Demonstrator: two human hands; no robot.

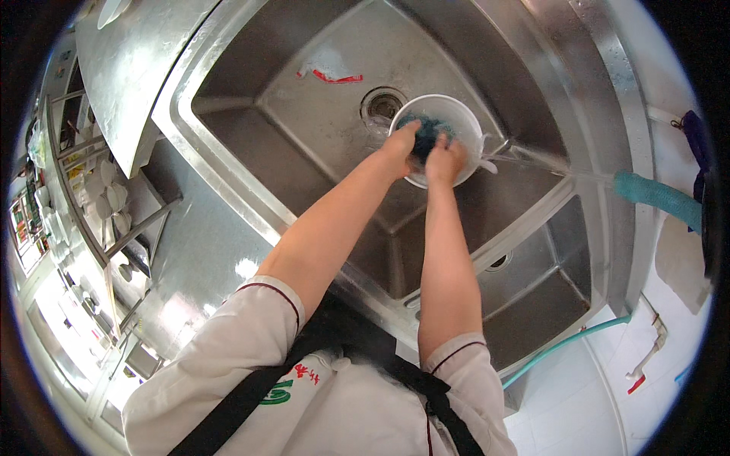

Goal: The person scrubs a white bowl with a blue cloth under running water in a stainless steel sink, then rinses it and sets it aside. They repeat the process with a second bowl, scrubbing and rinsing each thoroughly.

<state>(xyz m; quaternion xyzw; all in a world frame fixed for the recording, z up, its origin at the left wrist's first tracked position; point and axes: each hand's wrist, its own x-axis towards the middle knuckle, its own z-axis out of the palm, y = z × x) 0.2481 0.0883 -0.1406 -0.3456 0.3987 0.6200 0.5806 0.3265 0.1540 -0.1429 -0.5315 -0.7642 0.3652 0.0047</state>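
Observation:
My left hand (400,149) reaches over the near left rim of a round white bowl (472,122), its fingers on a dark blue-green scrubbing mesh or cloth (426,137). My right hand (446,161), slightly blurred, grips the same bundle from the right, inside the bowl. The fingers partly hide the bundle, so its exact kind is unclear. Under the bowl is a large stainless steel sink basin (319,122), with a round drain (383,107) just left of the bowl. A white handle or flap (488,166) sticks out at the bowl's right side.
A red and clear plastic wrapper (336,76) lies on the basin floor. A second basin (530,290) adjoins at lower right. From the right comes a teal hose end (656,196), a thin watery streak running towards the bowl. Shelves of white dishes (111,196) stand left.

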